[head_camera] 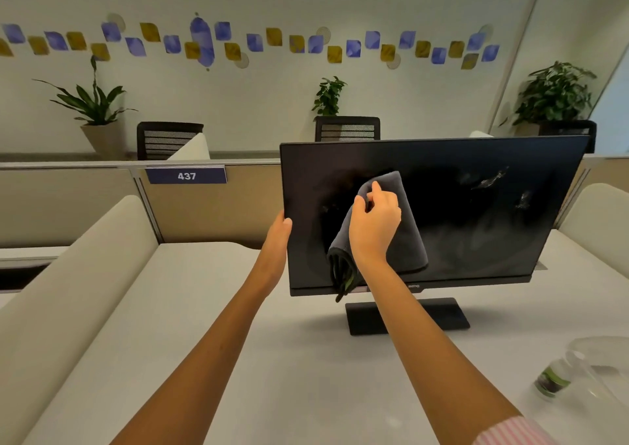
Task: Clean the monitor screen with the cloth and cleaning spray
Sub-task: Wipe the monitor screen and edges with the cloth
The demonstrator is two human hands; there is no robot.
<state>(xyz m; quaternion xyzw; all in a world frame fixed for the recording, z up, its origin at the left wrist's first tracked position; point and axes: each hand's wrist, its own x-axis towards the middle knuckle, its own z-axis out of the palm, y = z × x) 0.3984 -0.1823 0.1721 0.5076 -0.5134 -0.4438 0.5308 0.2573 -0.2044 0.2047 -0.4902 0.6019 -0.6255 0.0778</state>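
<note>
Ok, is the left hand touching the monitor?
Touching. The head view shows the left hand gripping the monitor's left edge, thumb over the front bezel.

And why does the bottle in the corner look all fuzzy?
In the head view, the spray bottle sits at the wide-angle picture's edge, stretched and blurred; the cloth and the monitor mid-frame look sharp, with smears catching the light.

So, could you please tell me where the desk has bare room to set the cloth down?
Bare desk lies left of the monitor stand, under the left forearm. The right front corner is crowded by the spray bottle.
</note>
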